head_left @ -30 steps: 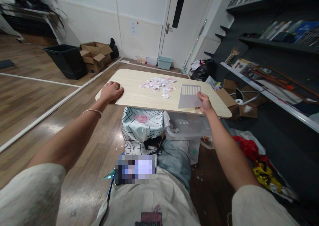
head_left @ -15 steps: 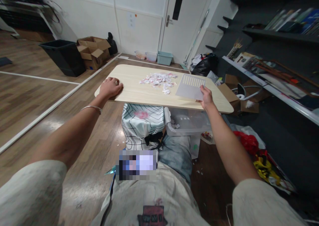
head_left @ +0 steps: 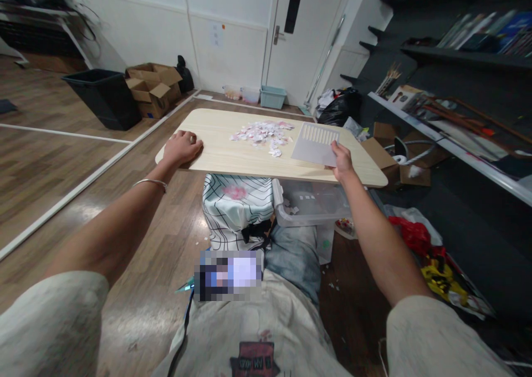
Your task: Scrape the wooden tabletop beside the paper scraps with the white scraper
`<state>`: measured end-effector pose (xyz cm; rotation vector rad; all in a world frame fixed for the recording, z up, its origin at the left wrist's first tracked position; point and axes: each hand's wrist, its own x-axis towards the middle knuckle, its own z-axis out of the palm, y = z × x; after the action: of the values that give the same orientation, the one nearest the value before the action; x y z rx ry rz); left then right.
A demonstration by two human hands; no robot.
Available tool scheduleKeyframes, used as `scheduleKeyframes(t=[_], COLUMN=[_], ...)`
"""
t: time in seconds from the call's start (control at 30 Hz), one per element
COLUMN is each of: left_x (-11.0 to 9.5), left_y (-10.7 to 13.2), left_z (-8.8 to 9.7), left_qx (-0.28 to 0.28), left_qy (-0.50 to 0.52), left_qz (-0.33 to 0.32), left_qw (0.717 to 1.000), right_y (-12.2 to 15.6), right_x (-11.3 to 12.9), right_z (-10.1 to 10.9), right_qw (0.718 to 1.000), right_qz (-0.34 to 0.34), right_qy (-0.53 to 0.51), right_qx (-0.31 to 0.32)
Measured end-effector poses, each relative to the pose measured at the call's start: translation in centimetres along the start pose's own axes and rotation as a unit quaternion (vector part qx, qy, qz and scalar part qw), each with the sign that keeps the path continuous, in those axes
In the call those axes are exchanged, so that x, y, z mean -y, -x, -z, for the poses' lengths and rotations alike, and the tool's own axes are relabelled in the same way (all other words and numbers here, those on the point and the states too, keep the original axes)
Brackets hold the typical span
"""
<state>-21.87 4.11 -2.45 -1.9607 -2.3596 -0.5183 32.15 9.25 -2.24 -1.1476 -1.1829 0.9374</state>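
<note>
A light wooden low table [head_left: 224, 155] stands in front of me. On its middle lies a pile of small pink and white paper scraps [head_left: 262, 133]. My right hand [head_left: 341, 161] is closed on the corner of a grey flat sheet with slots along its far edge [head_left: 315, 144], which lies low over the table's right side. My left hand [head_left: 181, 147] rests on the table's near left edge, fingers curled over it, a bracelet on the wrist.
Under the table are a patterned fabric bundle [head_left: 236, 205] and a clear plastic bin [head_left: 311, 206]. A black bin [head_left: 106, 97] and cardboard boxes [head_left: 154, 87] stand at the back left. Dark shelves [head_left: 457, 111] with clutter line the right; bags lie on the floor below.
My right hand lowered the grey sheet from a raised tilt to nearly flat over the table and shifted it slightly left. My left hand stayed on the table edge.
</note>
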Motion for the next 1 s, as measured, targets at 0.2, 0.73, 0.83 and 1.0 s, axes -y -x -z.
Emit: scheduleKeyframes(t=[0.2, 0.73, 0.83, 1.0], left_x=[0.1, -0.3, -0.4, -0.4], left_y=[-0.1, 0.3, 0.4, 0.3], left_z=[-0.2, 0.2, 0.2, 0.1], left_qx=[-0.003, 0.010, 0.006, 0.000], left_qy=[0.001, 0.006, 0.011, 0.017], left_qz=[-0.003, 0.003, 0.005, 0.005], left_qw=[1.000, 1.000, 1.000, 1.000], right_y=[-0.5, -0.3, -0.1, 0.1], right_x=[-0.4, -0.3, 0.0, 0.5], right_z=[0.3, -0.5, -0.6, -0.6], right_qw=[1.000, 0.999, 0.999, 0.999], right_qz=[0.006, 0.021, 0.005, 0.009], right_qy=[0.006, 0.020, 0.017, 0.032], right_qx=[0.005, -0.024, -0.033, -0.030])
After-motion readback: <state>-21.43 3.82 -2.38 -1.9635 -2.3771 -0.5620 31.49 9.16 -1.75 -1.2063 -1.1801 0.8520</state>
